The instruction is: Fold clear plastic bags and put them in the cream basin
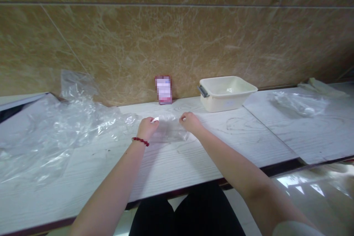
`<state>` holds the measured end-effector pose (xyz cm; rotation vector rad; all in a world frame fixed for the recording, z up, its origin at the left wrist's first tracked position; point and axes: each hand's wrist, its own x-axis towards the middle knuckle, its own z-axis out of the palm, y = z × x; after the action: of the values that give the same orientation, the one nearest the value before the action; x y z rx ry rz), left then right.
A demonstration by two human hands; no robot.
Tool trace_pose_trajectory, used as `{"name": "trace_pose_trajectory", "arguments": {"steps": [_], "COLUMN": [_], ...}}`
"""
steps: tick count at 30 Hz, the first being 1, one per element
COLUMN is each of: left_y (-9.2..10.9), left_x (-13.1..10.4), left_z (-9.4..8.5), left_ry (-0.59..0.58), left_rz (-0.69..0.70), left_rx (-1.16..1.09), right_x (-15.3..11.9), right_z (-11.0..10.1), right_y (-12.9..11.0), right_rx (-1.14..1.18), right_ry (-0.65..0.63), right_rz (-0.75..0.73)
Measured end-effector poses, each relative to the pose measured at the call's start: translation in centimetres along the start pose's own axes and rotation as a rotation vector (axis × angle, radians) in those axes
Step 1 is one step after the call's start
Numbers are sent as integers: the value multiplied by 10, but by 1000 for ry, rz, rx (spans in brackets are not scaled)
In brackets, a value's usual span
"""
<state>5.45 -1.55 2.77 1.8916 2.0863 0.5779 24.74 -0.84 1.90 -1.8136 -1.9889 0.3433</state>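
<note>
A clear plastic bag point(172, 132) is stretched between my two hands, just over the white wood-grain table point(177, 162). My left hand point(148, 128), with a red bead bracelet at its wrist, pinches the bag's left upper corner. At the right upper corner, the fingers of my right hand point(190, 122) are closed on the bag as well. The bag looks flat and see-through, and I make out nothing inside it. Behind it, a phone-like upright object point(164, 90) with a red edge and a blurred face leans on the wall.
A cream plastic tub point(224, 101) with a grey handle stands at the back right. Many loose clear bags point(83, 121) spread over the left side. Another crumpled clear bag point(301, 104) lies far right. A brown marbled wall point(177, 44) closes off the back.
</note>
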Motion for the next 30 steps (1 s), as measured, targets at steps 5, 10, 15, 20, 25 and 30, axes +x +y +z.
{"name": "trace_pose_trajectory", "arguments": {"steps": [5, 10, 15, 20, 25, 30], "left_y": [-3, -1, -4, -8, -12, -14], "left_x": [2, 5, 10, 16, 20, 20], "left_z": [9, 12, 16, 22, 30, 28], "left_ry": [-9, -21, 5, 27, 30, 65], "left_rz": [5, -34, -17, 18, 66, 147], "left_rx": [-4, -66, -148, -209, -331, -304], "right_x": [0, 4, 9, 10, 9, 8], "right_z": [7, 10, 14, 15, 13, 13], "right_y": [6, 10, 13, 14, 15, 17], "right_rx": [25, 110, 165, 116, -69, -124], "right_ry": [47, 43, 42, 83, 82, 7], "right_rz": [17, 57, 68, 27, 90, 168]}}
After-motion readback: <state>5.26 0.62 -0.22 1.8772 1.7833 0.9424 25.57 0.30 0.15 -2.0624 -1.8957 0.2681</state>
